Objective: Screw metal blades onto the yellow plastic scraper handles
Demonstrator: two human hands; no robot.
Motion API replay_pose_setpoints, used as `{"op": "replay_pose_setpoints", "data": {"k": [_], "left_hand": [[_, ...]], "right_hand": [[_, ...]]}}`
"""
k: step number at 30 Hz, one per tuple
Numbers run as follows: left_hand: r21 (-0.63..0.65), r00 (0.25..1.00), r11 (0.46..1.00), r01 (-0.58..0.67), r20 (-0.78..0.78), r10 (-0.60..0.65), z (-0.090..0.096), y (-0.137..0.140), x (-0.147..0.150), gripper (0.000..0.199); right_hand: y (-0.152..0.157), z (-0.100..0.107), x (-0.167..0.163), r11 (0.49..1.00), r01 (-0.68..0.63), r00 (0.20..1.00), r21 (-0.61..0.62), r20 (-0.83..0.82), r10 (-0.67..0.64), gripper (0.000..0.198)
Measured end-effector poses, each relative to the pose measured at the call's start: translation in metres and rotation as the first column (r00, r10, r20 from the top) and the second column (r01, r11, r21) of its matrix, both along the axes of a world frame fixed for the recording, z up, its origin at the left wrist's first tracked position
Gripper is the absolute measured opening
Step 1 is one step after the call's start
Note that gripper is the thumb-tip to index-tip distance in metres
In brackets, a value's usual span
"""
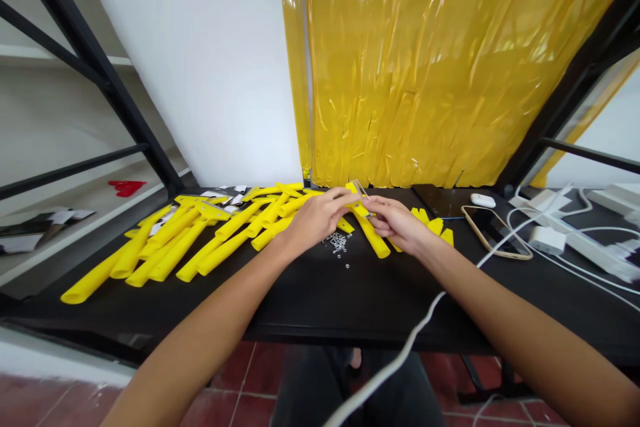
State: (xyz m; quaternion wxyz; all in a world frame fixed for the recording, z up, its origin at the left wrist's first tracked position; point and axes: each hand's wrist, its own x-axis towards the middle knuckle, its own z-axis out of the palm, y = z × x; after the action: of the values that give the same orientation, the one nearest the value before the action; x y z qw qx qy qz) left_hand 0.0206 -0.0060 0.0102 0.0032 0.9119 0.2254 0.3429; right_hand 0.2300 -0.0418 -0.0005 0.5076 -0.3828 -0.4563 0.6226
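Note:
Over the middle of the black table, both hands meet at a yellow plastic handle (373, 237), whose hollow tube end points toward me. My left hand (320, 217) has its fingers closed on the handle's head from the left. From the right, my right hand (397, 221) pinches at a thin metal piece (361, 189) against that head; its exact shape is partly covered by the fingers. Just below my left hand lies a small pile of metal nuts or similar bits (340, 242). More yellow handles (235, 227) are heaped left of my hands.
Short yellow pieces (443, 230) lie right of my right hand. Farther right are a phone (495, 230), a white earbud case (483, 200), a charger (547, 239) and a power strip (595, 253). A white cable (420, 333) crosses the foreground. Yellow plastic sheeting (425, 67) hangs behind.

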Motion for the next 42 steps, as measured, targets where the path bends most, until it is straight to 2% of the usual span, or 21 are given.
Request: {"op": "replay_pose_setpoints", "data": {"k": [2,4,6,7,9,10,12,15,17,22,26,29,32,36,42], "left_hand": [[0.014,1.000,1.000,0.017,-0.015,-0.017,-0.002,0.003,-0.001,0.033],[0.005,1.000,1.000,-0.007,0.009,0.007,-0.004,0.007,-0.002,0.032],[-0.025,0.995,0.997,-0.069,0.074,0.071,-0.003,0.013,-0.005,0.030],[-0.054,0.987,0.993,-0.102,0.119,0.108,-0.003,0.016,-0.006,0.030],[-0.159,0.956,0.978,-0.135,0.237,0.171,0.000,0.021,-0.009,0.028],[-0.244,0.932,0.962,-0.123,0.304,0.196,0.001,0.023,-0.010,0.028],[-0.437,0.874,0.898,-0.045,0.419,0.247,0.003,0.025,-0.010,0.027],[-0.630,0.810,0.774,0.061,0.485,0.331,0.004,0.027,-0.008,0.030],[-0.663,0.795,0.745,0.073,0.490,0.358,0.003,0.028,-0.007,0.031],[-0.651,0.802,0.754,0.084,0.494,0.336,0.000,0.030,-0.007,0.031],[-0.662,0.799,0.740,0.120,0.507,0.324,-0.002,0.031,-0.007,0.033],[-0.667,0.797,0.734,0.129,0.510,0.323,-0.002,0.030,-0.007,0.031],[-0.702,0.789,0.696,0.148,0.508,0.345,-0.001,0.029,-0.006,0.032],[-0.743,0.741,0.625,0.239,0.556,0.377,0.003,0.026,-0.004,0.033],[-0.755,0.722,0.604,0.255,0.564,0.400,0.006,0.024,-0.003,0.029]], "right_hand": [[0.000,0.001,0.000,1.000,0.011,1.000,-0.004,-0.015,-0.011,0.039],[-0.001,0.002,0.001,0.996,0.079,0.995,0.031,0.056,-0.081,0.039],[-0.003,0.002,0.002,0.971,0.136,0.953,0.198,0.241,-0.182,0.042],[-0.004,0.001,0.002,0.942,0.104,0.902,0.319,0.369,-0.225,0.041],[-0.006,-0.002,0.002,0.857,-0.095,0.730,0.506,0.621,-0.285,0.030],[-0.006,-0.004,0.001,0.814,-0.222,0.621,0.537,0.722,-0.306,0.023],[-0.007,-0.009,-0.002,0.758,-0.416,0.398,0.502,0.850,-0.344,0.015],[-0.006,-0.017,-0.006,0.746,-0.513,0.131,0.424,0.898,-0.420,0.020],[-0.004,-0.019,-0.008,0.757,-0.507,0.045,0.412,0.890,-0.454,0.023],[-0.001,-0.019,-0.014,0.770,-0.489,-0.006,0.409,0.882,-0.472,0.029],[0.001,-0.019,-0.018,0.776,-0.505,-0.056,0.377,0.883,-0.466,0.026],[0.002,-0.020,-0.019,0.771,-0.510,-0.053,0.381,0.881,-0.471,0.025],[0.002,-0.020,-0.021,0.765,-0.503,-0.029,0.403,0.877,-0.480,0.023],[0.000,-0.018,-0.025,0.795,-0.454,-0.036,0.403,0.883,-0.468,0.025],[0.000,-0.017,-0.030,0.830,-0.421,-0.059,0.366,0.902,-0.428,0.027]]}}
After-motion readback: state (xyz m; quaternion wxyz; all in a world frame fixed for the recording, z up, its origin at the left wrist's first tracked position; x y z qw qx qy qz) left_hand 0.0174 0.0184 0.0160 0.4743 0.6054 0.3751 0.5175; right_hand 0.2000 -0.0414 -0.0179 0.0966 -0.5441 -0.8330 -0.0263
